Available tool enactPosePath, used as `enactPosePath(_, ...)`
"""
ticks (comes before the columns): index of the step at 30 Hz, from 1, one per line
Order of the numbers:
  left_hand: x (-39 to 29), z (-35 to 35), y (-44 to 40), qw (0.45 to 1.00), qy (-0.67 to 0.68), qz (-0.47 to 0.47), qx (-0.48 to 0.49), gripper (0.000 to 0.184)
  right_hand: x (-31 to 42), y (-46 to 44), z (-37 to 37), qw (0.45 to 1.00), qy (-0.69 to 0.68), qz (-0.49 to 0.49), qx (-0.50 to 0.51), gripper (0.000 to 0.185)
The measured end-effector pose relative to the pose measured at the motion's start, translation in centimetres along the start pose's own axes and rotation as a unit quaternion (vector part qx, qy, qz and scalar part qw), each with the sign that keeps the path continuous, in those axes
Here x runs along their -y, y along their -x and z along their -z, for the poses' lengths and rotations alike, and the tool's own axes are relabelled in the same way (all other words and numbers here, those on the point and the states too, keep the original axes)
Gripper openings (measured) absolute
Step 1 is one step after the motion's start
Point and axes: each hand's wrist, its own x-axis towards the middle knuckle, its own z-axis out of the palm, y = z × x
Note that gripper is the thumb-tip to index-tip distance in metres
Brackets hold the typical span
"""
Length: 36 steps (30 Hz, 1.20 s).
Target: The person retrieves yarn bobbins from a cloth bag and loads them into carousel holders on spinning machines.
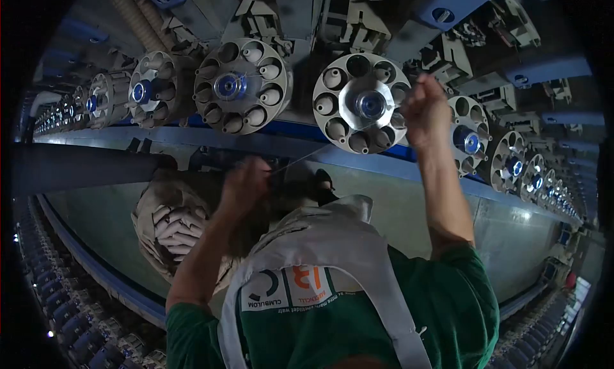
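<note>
Mostly just one long row of machines (294,17) across the top, with a blue ledge (405,152) along its front edge. Below that, a strip of bare floor (511,228), with open room to the right of the body and less to the left. At the lower left, another row of machines (77,311), shutting in that side. Sticking in from the left, a thick dark tube (83,169), in the way over the floor. Right below its end, a big soft bag (146,209) with an open top, taking up room beside the left arm. Along the ledge, many round holders (229,86), side by side. Near the middle, one round holder with a shiny middle (348,106). Beside its right edge, the right hand (427,110), raised and blurry, with curled fingers; cannot tell if holding anything. Lower, near the bag, the left hand (246,183), also blurry, with fingers pinched on a thread (300,160). In the holes and the bag, lots of pale bobbins (179,231). Thinnest of all, that thread, stretched up toward the shiny holder; too thin to follow to the end.
</note>
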Motion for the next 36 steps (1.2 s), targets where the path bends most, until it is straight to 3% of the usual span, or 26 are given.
enactPosePath(1,1.5,2.3,0.4,0.988,0.112,0.073,-0.072,0.025,1.7,0.0,1.5,0.995,0.055,0.073,-0.039,0.018)
enactPosePath(3,8.1,7.3,0.6,0.989,0.084,0.005,-0.119,0.025,3.1,-0.4,5.3,0.989,0.096,0.108,-0.03,0.021)
enactPosePath(5,7.9,8.2,0.7,0.991,0.037,0.043,-0.123,0.024,2.6,-0.7,8.2,0.931,0.304,0.183,-0.082,0.02)
enactPosePath(6,7.6,8.3,0.7,0.988,-0.013,0.081,-0.129,0.022,1.3,-1.1,9.7,0.824,0.484,0.292,-0.039,0.02)
enactPosePath(8,3.8,4.4,-1.7,0.987,-0.122,0.079,-0.071,0.017,-1.3,-0.6,9.0,0.777,0.578,0.246,0.037,0.035)
enactPosePath(9,2.3,1.8,-3.8,0.971,-0.184,-0.132,-0.073,0.016,-2.7,-0.4,8.1,0.659,0.69,0.298,0.039,0.042)
enactPosePath(10,0.6,-1.1,-6.0,0.909,-0.238,-0.335,-0.07,0.016,-3.9,-0.3,7.1,0.522,0.781,0.341,0.04,0.05)
enactPosePath(12,-4.1,-6.2,-8.6,0.907,-0.274,-0.307,-0.092,0.021,-4.5,-1.0,6.5,0.492,0.804,0.328,0.067,0.052)
enactPosePath(14,-5.1,-8.7,-11.5,0.887,-0.361,-0.278,-0.077,0.021,-4.2,-2.2,6.3,0.36,0.876,0.298,0.121,0.037)
enactPosePath(15,-4.8,-8.7,-12.8,0.888,-0.359,-0.275,-0.081,0.021,-3.3,-2.5,5.9,0.357,0.876,0.298,0.126,0.037)
enactPosePath(17,-3.7,-9.0,-14.5,0.882,-0.362,-0.301,-0.037,0.019,-0.2,-2.3,3.8,0.567,0.74,0.315,0.177,0.027)
enactPosePath(18,-4.4,-8.9,-13.8,0.871,-0.369,-0.319,-0.052,0.018,1.0,-2.0,2.8,0.613,0.68,0.34,0.215,0.033)
enactPosePath(21,-5.9,-9.2,-12.1,0.918,-0.261,-0.292,-0.059,0.016,1.7,-2.0,0.4,0.609,0.691,0.301,0.248,0.044)
enactPosePath(22,-5.9,-9.3,-12.0,0.918,-0.263,-0.292,-0.058,0.016,0.9,-2.6,1.0,0.582,0.717,0.272,0.269,0.057)
enactPosePath(25,-6.0,-9.7,-12.2,0.914,-0.253,-0.309,-0.067,0.014,-2.3,-1.9,2.0,0.508,0.754,0.299,0.289,0.07)
enactPosePath(27,-6.0,-9.9,-11.9,0.9,-0.243,-0.35,-0.091,0.012,-4.5,-1.3,1.4,0.45,0.765,0.344,0.306,0.062)
enactPosePath(28,-6.3,-9.9,-11.5,0.901,-0.242,-0.347,-0.093,0.012,-6.1,-1.8,1.3,0.454,0.761,0.369,0.279,0.045)
enactPosePath(29,-6.9,-9.8,-10.9,0.916,-0.193,-0.336,-0.1,0.011,-6.4,-2.1,1.6,0.453,0.759,0.37,0.285,0.045)
enactPosePath(31,-7.0,-8.8,-9.6,0.928,-0.147,-0.321,-0.117,0.01,-6.4,-2.6,1.7,0.49,0.739,0.327,0.325,0.023)
enactPosePath(32,-6.5,-7.7,-8.9,0.949,-0.042,-0.274,-0.149,0.011,-4.9,-2.4,1.3,0.613,0.66,0.292,0.322,0.007)
enactPosePath(33,-6.1,-6.6,-8.2,0.957,0.066,-0.222,-0.176,0.012,-2.7,-2.8,1.1,0.664,0.602,0.286,0.338,0.005)
enactPosePath(34,-4.6,-4.9,-8.1,0.959,0.009,-0.202,-0.197,0.015,-0.7,-3.3,1.2,0.713,0.542,0.281,0.347,0.005)
enactPosePath(35,-3.8,-4.6,-8.3,0.959,0.011,-0.202,-0.199,0.015,1.1,-3.2,1.4,0.848,0.387,0.181,0.313,0.006)
enactPosePath(36,-3.3,-4.3,-8.4,0.948,-0.06,-0.238,-0.203,0.018,2.4,-3.2,1.7,0.937,0.213,0.073,0.265,0.008)
